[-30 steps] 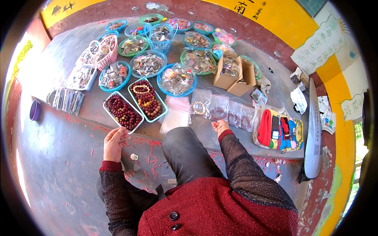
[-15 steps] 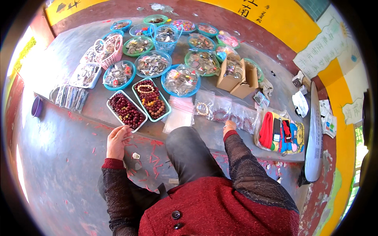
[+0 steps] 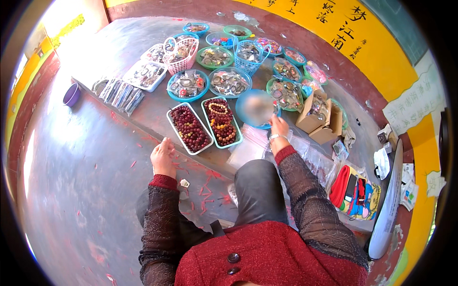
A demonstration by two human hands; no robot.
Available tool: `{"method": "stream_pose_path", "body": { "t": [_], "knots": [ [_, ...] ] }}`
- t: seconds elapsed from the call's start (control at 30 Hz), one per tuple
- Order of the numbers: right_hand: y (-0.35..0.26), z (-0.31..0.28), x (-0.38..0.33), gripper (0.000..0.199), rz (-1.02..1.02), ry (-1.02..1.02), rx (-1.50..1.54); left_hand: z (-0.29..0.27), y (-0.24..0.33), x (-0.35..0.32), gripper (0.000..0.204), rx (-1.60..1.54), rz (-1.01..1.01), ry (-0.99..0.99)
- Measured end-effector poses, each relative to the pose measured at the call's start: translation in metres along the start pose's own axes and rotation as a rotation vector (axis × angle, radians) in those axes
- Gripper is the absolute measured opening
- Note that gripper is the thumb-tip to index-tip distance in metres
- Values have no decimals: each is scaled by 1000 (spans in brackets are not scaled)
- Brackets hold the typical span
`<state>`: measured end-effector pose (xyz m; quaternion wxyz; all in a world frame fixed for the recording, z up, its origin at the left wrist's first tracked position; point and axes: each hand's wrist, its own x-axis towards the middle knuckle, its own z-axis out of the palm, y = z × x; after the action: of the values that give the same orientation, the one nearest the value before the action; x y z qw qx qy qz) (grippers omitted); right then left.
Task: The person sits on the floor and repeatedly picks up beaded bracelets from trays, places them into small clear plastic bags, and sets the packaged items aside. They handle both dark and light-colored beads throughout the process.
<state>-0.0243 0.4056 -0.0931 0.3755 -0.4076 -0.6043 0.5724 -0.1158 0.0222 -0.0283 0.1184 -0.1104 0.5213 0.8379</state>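
Note:
My left hand hovers in front of the white tray of dark red beads, apart from it. Its fingers are curled together, and whatever they hold, if anything, is hidden. My right hand, with a pale bracelet at the wrist, reaches forward to the near right rim of a blue basin. Those fingers are bent and pressed together, and I cannot make out what is in them. The basin's contents are blurred. Below that hand lie clear plastic bags. A pale green tray with beads stands beside the white one.
Several basins and baskets of bagged bracelets, among them a pink basket and a blue basket, spread behind. An opened cardboard box stands right, a colourful bag nearer. A purple bowl is far left.
My right hand has moved forward and left, from the bagged bracelets to the blue basin's rim. My left hand is now away from the white tray's corner. The view has turned left.

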Motion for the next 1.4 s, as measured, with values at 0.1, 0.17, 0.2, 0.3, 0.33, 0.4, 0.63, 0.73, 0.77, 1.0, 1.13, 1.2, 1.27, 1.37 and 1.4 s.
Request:
{"method": "stream_pose_path", "body": {
  "t": [0.1, 0.17, 0.2, 0.3, 0.33, 0.4, 0.63, 0.73, 0.77, 1.0, 1.13, 1.2, 1.27, 1.37, 1.4],
  "knots": [
    [-26, 49, 20, 27, -79, -114, 4, -3, -2, 4, 19, -59, 45, 100],
    [-29, 63, 24, 22, 14, -332, 165, -1, 2, 6, 20, -108, 18, 106],
    [-33, 70, 18, 20, 82, -443, 277, -2, 3, 5, 20, -103, 2, 85],
    [-33, 68, 5, 13, -56, -771, -446, 0, 8, 0, 20, -85, -36, 16],
    [-29, 63, -1, 11, -161, -850, -870, 3, 11, -3, 20, -74, -38, -8],
    [-4, 36, -14, 12, -94, -886, -1034, 3, 10, -4, 20, -55, -46, -30],
    [132, -64, -39, 15, 620, -237, -583, -1, 5, 0, 18, -31, -69, -85],
    [138, -66, -55, 19, 601, -161, -452, 1, 3, -1, 17, -30, -84, -95],
    [147, -67, -52, 20, 577, -136, -467, 4, 4, -2, 17, -30, -93, -104],
    [150, -45, -39, 38, 486, -122, -994, 5, 2, 0, 17, 7, -103, -152],
    [153, -41, -29, 32, 286, -251, -1200, 5, 2, 0, 17, 27, -106, -182],
    [165, -48, -19, 31, 169, -340, -1294, 8, 3, -2, 17, 38, -110, -196],
    [176, -57, -9, 31, 16, -426, -1398, 13, 4, -3, 17, 54, -116, -212],
    [186, -71, -2, 33, 63, -355, -1268, 17, 3, -3, 17, 51, -124, -228],
    [175, -64, -10, 33, 92, -305, -1245, 14, 3, -3, 17, 59, -122, -220]
  ]
}}
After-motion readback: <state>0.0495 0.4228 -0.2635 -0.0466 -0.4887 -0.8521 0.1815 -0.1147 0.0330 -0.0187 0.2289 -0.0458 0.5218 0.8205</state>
